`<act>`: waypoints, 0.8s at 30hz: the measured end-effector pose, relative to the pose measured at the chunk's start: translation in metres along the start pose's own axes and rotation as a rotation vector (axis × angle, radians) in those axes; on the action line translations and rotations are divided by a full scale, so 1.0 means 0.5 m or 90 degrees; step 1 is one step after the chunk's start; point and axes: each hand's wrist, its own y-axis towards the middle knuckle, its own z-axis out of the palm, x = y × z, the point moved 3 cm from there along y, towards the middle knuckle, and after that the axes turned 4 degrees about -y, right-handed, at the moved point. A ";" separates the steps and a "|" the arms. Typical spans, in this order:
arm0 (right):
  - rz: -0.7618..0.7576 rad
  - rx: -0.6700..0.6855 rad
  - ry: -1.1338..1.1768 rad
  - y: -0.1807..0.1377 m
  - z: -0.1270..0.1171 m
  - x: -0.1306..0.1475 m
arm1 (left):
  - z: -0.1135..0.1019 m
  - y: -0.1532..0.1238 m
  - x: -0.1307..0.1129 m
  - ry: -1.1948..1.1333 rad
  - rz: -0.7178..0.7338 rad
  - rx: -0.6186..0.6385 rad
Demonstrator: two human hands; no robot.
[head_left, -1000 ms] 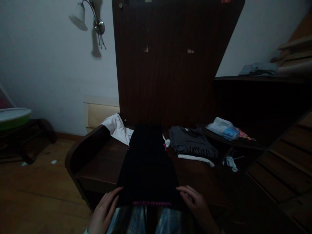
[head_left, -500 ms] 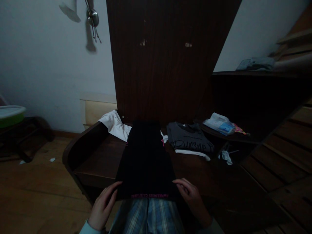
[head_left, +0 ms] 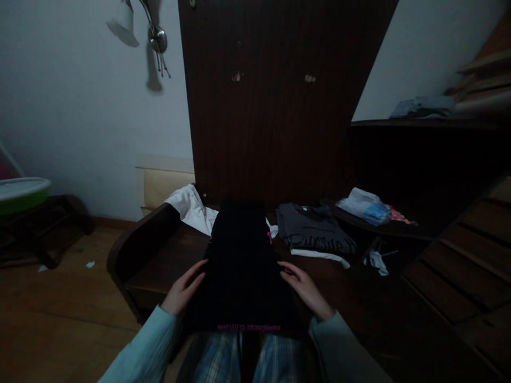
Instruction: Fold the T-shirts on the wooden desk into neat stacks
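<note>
A black garment, apparently a shirt (head_left: 243,266), lies folded into a long strip on the dark wooden bench (head_left: 167,255). Pink lettering runs along its near hem, upside down to me, and small pink marks show on both sides farther up. Against its left edge rests my left hand (head_left: 184,287), thumb and fingers apart. My right hand (head_left: 305,290) mirrors it at the right edge, fingers stretched out and spread from the thumb. Some fingertips are hard to see against the black cloth.
White cloth (head_left: 195,210) lies behind the shirt at left. To the right is a folded grey shirt (head_left: 315,229) with dark lettering, over something white. A plastic packet (head_left: 365,206) sits on a corner shelf. A green basin (head_left: 24,197) stands far left.
Both hands have moved away from me, from near the hem to midway along the shirt's sides. The shirt lies much as before; the view has shifted slightly.
</note>
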 end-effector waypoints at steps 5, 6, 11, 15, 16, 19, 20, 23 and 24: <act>-0.023 -0.038 -0.072 0.069 0.018 -0.008 | 0.023 0.104 0.007 -0.020 0.010 -0.010; -0.044 -0.057 -0.102 0.074 0.020 -0.011 | 0.027 0.115 0.012 -0.016 0.014 -0.019; -0.155 -0.121 -0.193 0.061 0.026 -0.007 | 0.033 0.121 0.030 -0.012 0.024 -0.044; -0.170 -0.107 -0.194 0.051 0.027 0.007 | 0.031 0.114 0.019 -0.057 0.031 -0.030; -0.173 -0.111 -0.196 0.050 0.025 0.011 | 0.030 0.112 0.013 -0.071 0.045 -0.030; -0.189 -0.158 -0.200 0.045 0.017 0.019 | 0.021 0.105 -0.003 -0.099 0.093 -0.047; -0.197 -0.177 -0.200 0.044 0.015 0.020 | 0.018 0.102 -0.005 -0.098 0.098 -0.055; -0.203 -0.188 -0.207 0.044 0.017 0.016 | 0.013 0.101 0.000 -0.058 0.079 -0.069; -0.192 -0.177 -0.215 0.046 0.020 0.012 | 0.014 0.104 0.003 -0.035 0.069 -0.072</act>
